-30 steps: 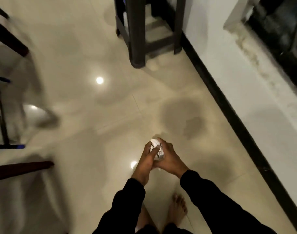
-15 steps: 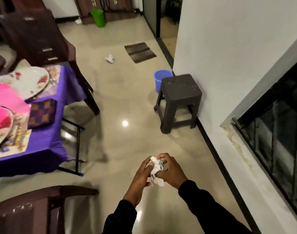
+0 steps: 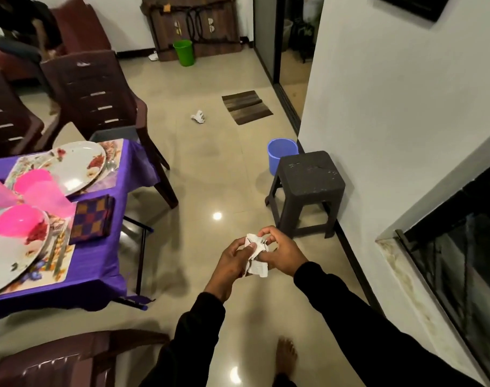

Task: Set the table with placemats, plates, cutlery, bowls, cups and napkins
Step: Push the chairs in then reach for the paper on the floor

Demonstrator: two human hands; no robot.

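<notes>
A crumpled white paper napkin [image 3: 257,256] is held between both hands over the floor. My left hand [image 3: 234,259] pinches its left side and my right hand [image 3: 284,254] curls round its right side. At the left stands the table with a purple cloth [image 3: 98,263]. On it lie floral placemats [image 3: 58,261], two floral plates [image 3: 76,166], pink bowls [image 3: 17,220], a pink cup [image 3: 47,196] lying over, and a folded checked napkin [image 3: 91,217]. Cutlery [image 3: 60,241] lies beside the near plate.
A dark plastic stool [image 3: 308,177] stands by the wall at right, a blue bucket [image 3: 281,153] behind it. Brown chairs [image 3: 98,90] ring the table. On the floor lie another crumpled paper [image 3: 199,117], a brown mat [image 3: 246,107] and a green bin [image 3: 183,53]. A person sits at far left.
The view has lifted from the floor to the room, bringing the table into sight. Both hands keep working the crumpled napkin, which has opened out a little.
</notes>
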